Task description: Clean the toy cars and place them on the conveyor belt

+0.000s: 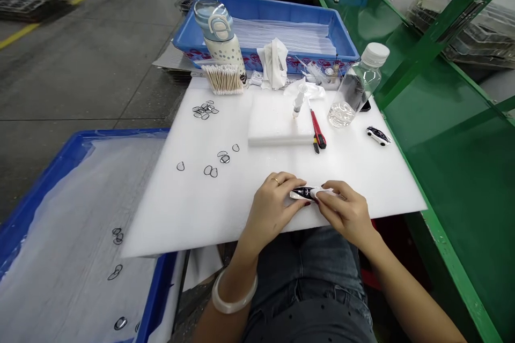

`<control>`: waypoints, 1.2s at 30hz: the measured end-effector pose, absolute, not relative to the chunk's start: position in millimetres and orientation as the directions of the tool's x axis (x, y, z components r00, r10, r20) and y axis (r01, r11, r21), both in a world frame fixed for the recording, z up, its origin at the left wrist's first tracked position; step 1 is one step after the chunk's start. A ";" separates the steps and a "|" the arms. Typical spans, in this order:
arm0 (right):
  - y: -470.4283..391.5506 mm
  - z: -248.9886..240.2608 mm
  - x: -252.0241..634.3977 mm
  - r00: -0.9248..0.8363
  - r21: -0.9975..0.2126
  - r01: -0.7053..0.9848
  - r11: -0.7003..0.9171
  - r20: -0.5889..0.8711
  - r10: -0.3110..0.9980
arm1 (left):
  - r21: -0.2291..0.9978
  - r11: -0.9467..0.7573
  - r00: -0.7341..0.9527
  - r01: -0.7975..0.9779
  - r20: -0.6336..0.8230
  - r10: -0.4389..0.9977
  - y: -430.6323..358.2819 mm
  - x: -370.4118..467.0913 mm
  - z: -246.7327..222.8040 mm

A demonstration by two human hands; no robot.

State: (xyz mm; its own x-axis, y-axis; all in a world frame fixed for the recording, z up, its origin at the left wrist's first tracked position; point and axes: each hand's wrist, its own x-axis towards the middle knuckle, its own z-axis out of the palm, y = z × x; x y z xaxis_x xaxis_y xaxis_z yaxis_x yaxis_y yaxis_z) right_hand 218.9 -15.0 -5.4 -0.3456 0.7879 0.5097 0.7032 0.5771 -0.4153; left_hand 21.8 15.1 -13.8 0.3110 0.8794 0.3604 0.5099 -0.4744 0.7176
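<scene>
Over the front of the white foam board (pixel 181 214), my left hand (pixel 276 203) pinches one end of a small black and white toy car (pixel 302 193). My right hand (pixel 346 206) has its fingers closed on a bit of white tissue (pixel 322 192), which touches the car's right part. Another toy car (pixel 378 135) rests at the board's right side. Beyond my hands lie a white foam block (pixel 277 120), a small syringe (pixel 298 104) and a red cutter knife (pixel 317 128). Thin black rings (pixel 205 110) are scattered on the left of the board.
A polka-dot bottle (pixel 223 37), cotton swabs (pixel 223 79) and a clear bottle (pixel 356 88) stand along the back. Behind them is a blue tray (pixel 273 8). A lined blue tray (pixel 80 136) sits at the left, with rings inside. Green framework (pixel 442 225) borders the right. People sit beyond.
</scene>
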 end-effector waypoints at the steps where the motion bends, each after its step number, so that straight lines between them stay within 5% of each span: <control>1: -12.1 -4.1 218.1 -0.328 -0.430 0.716 0.550 0.488 0.809 | 0.718 -0.475 0.315 0.509 0.358 0.879 15.0 21.8 -13.8; 6: 20.7 22.4 231.4 -0.326 -0.540 0.700 0.468 0.341 0.882 | 0.731 -0.457 0.317 0.506 0.336 0.887 13.8 19.9 -11.8; 12: 36.4 46.8 247.9 -0.304 -0.149 0.894 0.422 0.489 0.817 | 0.831 -0.361 0.189 0.423 0.308 0.932 9.7 16.8 -8.9; 18: -7.6 19.2 220.7 -0.383 -0.282 0.772 0.570 0.510 0.771 | 0.826 -0.344 0.164 0.446 0.302 0.939 8.4 17.0 -9.7; 30: -24.7 0.6 212.9 -0.340 -0.252 0.827 0.502 0.488 0.804 | 0.798 -0.372 0.194 0.475 0.317 0.928 9.4 18.9 -10.3; 36: -14.7 12.0 205.4 -0.343 -0.356 0.784 0.509 0.435 0.833 | 0.810 -0.330 0.098 0.485 0.325 0.941 9.1 17.7 -9.4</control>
State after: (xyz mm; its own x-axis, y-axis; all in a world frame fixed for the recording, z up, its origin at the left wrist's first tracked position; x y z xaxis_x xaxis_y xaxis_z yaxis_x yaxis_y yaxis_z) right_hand 205.4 -14.7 12.0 -0.3434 0.8326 0.4346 0.7836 0.5091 -0.3560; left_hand 17.7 9.1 -9.4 0.0982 0.9407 0.3247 0.4848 -0.3302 0.8099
